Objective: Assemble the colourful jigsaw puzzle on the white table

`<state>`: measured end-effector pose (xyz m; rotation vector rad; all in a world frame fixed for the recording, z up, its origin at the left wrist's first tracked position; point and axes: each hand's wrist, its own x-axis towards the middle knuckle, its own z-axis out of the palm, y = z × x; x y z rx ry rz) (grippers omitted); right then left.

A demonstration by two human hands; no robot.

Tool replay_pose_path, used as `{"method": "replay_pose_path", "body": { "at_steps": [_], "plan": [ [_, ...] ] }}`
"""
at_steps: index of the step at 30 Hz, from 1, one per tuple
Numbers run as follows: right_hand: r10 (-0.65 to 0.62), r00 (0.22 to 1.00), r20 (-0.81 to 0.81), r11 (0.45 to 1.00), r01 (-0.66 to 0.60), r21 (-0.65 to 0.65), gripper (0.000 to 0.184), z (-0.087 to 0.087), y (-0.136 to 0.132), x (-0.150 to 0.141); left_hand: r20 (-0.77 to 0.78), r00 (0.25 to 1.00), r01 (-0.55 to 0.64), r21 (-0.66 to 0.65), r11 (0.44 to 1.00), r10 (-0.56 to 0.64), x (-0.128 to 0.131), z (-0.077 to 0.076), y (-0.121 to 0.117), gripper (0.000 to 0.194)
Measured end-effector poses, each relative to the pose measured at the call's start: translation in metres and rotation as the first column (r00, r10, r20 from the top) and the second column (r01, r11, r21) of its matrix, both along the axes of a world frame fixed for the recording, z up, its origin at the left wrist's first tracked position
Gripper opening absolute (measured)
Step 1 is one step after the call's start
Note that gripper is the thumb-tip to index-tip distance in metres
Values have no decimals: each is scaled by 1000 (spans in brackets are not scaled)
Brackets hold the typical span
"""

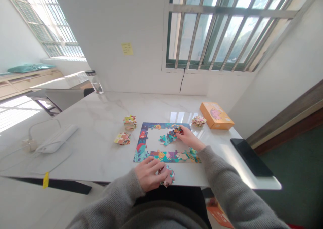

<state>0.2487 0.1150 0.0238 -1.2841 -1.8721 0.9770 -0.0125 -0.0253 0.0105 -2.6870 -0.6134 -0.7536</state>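
A jigsaw puzzle border with a colourful animal and plant pattern lies on the table, its inside mostly bare. A joined teal cluster of puzzle pieces sits within the border, towards its right. My right hand is closed on a dark and orange puzzle piece at the upper right end of that cluster; whether it is joined there I cannot tell. Just below the border, my left hand has its fingers curled over a stack of puzzle pieces by the table's front edge, partly hiding it.
Further stacks of puzzle pieces stand left of the border, and another stack at its upper right. Beside that is an orange box. A black tablet lies at the right edge. A power strip with cables and a bottle are left.
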Motion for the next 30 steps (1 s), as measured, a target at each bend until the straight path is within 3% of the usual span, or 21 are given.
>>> {"method": "replay_pose_path", "body": {
  "at_steps": [4, 8, 14, 17, 19, 21, 23, 26, 30],
  "plan": [
    [-2, 1000, 9, 1000, 2, 1, 16, 1, 0, -1, -52, 998, -35, -93, 995, 30, -4, 5, -5, 42],
    [11, 1000, -1, 1000, -11, 6, 16, 1, 0, -2, -116, 993, -47, -140, 989, 30, -4, 8, -6, 66],
    [8, 1000, -10, 1000, -8, 18, 15, 3, -2, -2, -17, 997, -75, -169, 983, 73, 9, 7, -7, 49],
    [0, 1000, -2, 1000, 0, 18, 15, 4, -3, -3, 39, 997, -50, -220, 974, 60, 6, 11, -2, 57],
    [-5, 1000, -4, 1000, 5, 11, 15, 4, -3, -3, 113, 989, -58, -284, 957, 94, 0, 17, 13, 57],
    [-13, 1000, -10, 1000, 13, -1, 15, 5, -3, -4, 189, 958, -136, -363, 922, 216, -5, 23, 38, 40],
    [-15, 1000, -15, 1000, 15, -4, 15, 5, -3, -4, 159, 934, -219, -449, 866, 319, -6, 26, 69, 33],
    [-16, 999, 31, 999, 15, 44, 20, 3, -1, -3, -13, 936, -298, -561, 773, 351, 1, 22, 113, 49],
    [-2, 990, 139, 996, -11, 93, 22, -6, 4, -4, -114, 951, -298, -582, 756, 287, 13, 4, 143, 77]
  ]
}}
